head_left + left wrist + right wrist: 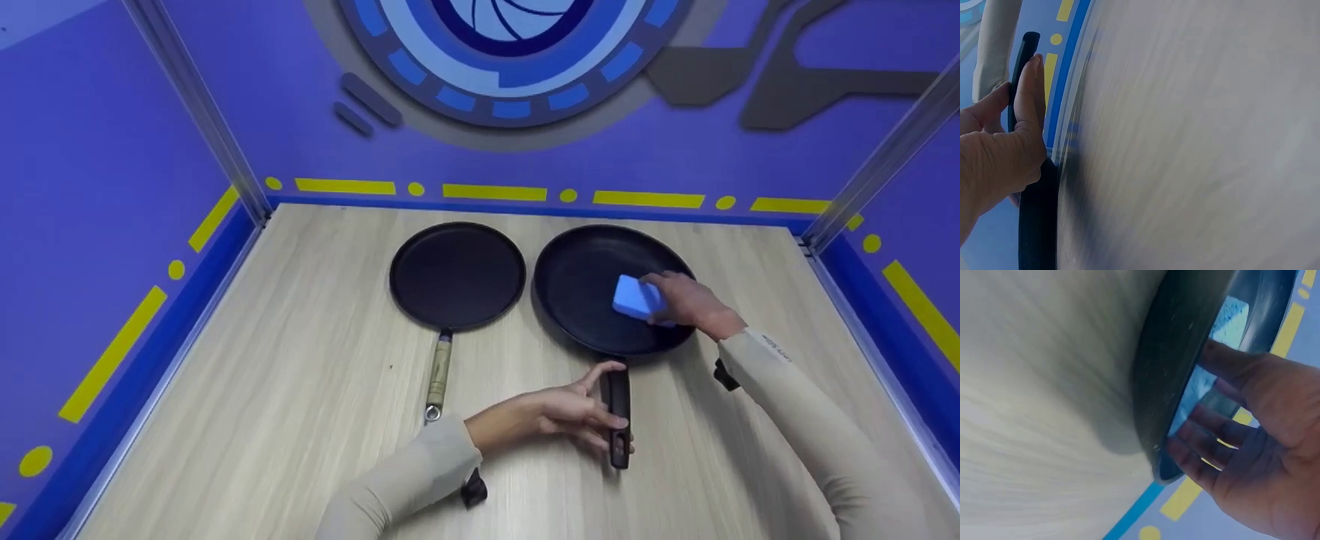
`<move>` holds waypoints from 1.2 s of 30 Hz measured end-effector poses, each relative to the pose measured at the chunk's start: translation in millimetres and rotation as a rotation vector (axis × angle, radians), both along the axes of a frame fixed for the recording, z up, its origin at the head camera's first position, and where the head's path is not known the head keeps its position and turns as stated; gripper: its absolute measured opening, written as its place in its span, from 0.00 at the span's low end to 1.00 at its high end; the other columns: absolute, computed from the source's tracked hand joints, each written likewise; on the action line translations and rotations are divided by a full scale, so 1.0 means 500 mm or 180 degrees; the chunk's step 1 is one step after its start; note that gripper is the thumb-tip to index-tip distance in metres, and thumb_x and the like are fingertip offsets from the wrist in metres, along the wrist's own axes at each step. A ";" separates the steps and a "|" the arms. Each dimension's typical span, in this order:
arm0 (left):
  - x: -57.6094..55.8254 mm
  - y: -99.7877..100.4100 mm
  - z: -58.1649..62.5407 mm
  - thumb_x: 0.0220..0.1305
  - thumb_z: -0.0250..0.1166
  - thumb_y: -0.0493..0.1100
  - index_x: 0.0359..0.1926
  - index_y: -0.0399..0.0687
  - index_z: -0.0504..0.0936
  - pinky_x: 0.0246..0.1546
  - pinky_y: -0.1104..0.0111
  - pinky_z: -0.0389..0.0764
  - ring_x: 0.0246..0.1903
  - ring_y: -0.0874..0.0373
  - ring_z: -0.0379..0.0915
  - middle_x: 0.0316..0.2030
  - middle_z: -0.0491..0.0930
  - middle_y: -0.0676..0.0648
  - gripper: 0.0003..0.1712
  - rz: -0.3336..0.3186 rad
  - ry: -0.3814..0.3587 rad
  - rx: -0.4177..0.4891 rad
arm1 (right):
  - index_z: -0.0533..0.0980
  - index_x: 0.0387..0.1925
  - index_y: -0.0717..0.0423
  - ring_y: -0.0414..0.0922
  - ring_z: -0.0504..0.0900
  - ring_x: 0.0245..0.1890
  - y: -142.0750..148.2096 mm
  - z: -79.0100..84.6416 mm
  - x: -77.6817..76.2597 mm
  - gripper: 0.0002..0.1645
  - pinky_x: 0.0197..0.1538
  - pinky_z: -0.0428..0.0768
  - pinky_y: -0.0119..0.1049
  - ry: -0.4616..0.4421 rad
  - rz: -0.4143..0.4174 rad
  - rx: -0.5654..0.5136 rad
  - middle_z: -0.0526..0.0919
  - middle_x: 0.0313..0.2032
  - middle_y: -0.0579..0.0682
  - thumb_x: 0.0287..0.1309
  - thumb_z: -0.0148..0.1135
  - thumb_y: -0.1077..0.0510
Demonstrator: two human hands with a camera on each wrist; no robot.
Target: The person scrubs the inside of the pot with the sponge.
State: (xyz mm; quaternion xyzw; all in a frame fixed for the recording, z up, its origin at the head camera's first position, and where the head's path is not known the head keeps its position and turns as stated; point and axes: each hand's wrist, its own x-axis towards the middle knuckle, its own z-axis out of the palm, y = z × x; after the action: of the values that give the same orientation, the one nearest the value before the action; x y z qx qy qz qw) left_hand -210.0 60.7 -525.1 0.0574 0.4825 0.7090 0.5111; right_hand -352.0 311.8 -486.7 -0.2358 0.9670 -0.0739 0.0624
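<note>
A deep black frying pan [577, 292] sits at the back right of the table, its black handle [619, 397] pointing toward me. My left hand [574, 411] grips that handle, thumb on one side and fingers on the other, as the left wrist view also shows. Inside the pan, a blue sponge [634, 297] lies against the right part of the base. My right hand [686, 300] holds the sponge between thumb and fingers. In the right wrist view the sponge [1233, 323] shows behind the pan's rim, partly covered by the fingers.
A flat black pan [457, 276] with a wood-toned handle [440, 371] lies just left of the frying pan. The light wooden table [300, 360] is bounded by a blue back wall [277, 112] and blue side walls.
</note>
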 end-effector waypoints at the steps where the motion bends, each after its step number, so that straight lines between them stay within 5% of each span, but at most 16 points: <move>1: 0.002 0.001 -0.001 0.70 0.58 0.24 0.69 0.80 0.55 0.62 0.44 0.74 0.62 0.23 0.69 0.48 0.78 0.32 0.46 -0.0012 0.0015 -0.0014 | 0.71 0.65 0.66 0.70 0.77 0.55 0.002 -0.002 -0.004 0.42 0.55 0.78 0.67 -0.0006 -0.0086 0.0012 0.76 0.56 0.75 0.51 0.79 0.60; 9: 0.012 0.009 -0.004 0.69 0.60 0.25 0.69 0.78 0.56 0.62 0.43 0.76 0.60 0.25 0.72 0.43 0.84 0.33 0.45 0.0022 0.0106 -0.0113 | 0.67 0.68 0.66 0.71 0.75 0.56 0.002 -0.019 -0.028 0.41 0.56 0.78 0.67 0.0192 -0.0410 0.0117 0.73 0.56 0.75 0.57 0.75 0.60; 17: 0.016 0.013 -0.006 0.69 0.59 0.24 0.70 0.78 0.56 0.61 0.43 0.76 0.60 0.23 0.70 0.43 0.82 0.34 0.46 0.0049 0.0081 -0.0050 | 0.68 0.66 0.67 0.71 0.76 0.53 0.002 -0.020 -0.030 0.40 0.53 0.79 0.66 0.0281 -0.0367 0.0057 0.74 0.53 0.75 0.56 0.75 0.61; 21: 0.016 0.010 -0.009 0.69 0.60 0.25 0.71 0.78 0.55 0.51 0.53 0.86 0.59 0.25 0.73 0.45 0.83 0.33 0.47 0.0047 0.0145 -0.0049 | 0.68 0.67 0.66 0.71 0.77 0.53 0.000 -0.020 -0.028 0.41 0.52 0.79 0.66 0.0295 -0.0313 0.0025 0.75 0.53 0.74 0.55 0.76 0.60; 25: 0.012 0.004 -0.008 0.69 0.60 0.26 0.71 0.78 0.54 0.44 0.59 0.89 0.59 0.27 0.75 0.44 0.84 0.33 0.47 0.0064 0.0185 -0.0111 | 0.68 0.68 0.65 0.71 0.77 0.54 -0.008 -0.011 -0.025 0.42 0.53 0.78 0.66 0.0302 -0.0228 -0.0024 0.76 0.54 0.73 0.54 0.77 0.59; 31: 0.003 0.002 -0.002 0.68 0.61 0.25 0.70 0.77 0.56 0.51 0.53 0.86 0.58 0.27 0.76 0.43 0.84 0.37 0.46 0.0093 0.0190 -0.0200 | 0.68 0.68 0.62 0.70 0.77 0.55 -0.008 0.018 -0.014 0.46 0.54 0.79 0.67 0.0311 -0.0205 -0.0098 0.75 0.56 0.73 0.51 0.79 0.57; 36: -0.002 0.001 0.002 0.66 0.63 0.24 0.70 0.77 0.59 0.45 0.59 0.89 0.48 0.42 0.86 0.41 0.82 0.42 0.47 0.0127 0.0215 -0.0257 | 0.66 0.69 0.60 0.70 0.77 0.53 0.011 0.040 -0.001 0.48 0.52 0.80 0.66 0.0251 -0.0321 -0.0227 0.75 0.57 0.74 0.50 0.80 0.53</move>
State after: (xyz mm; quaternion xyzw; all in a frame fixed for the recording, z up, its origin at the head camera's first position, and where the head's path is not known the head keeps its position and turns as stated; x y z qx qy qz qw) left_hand -211.0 61.1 -524.2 0.0510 0.5287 0.6967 0.4822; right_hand -352.7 317.4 -467.0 -0.1916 0.9761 -0.1019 0.0121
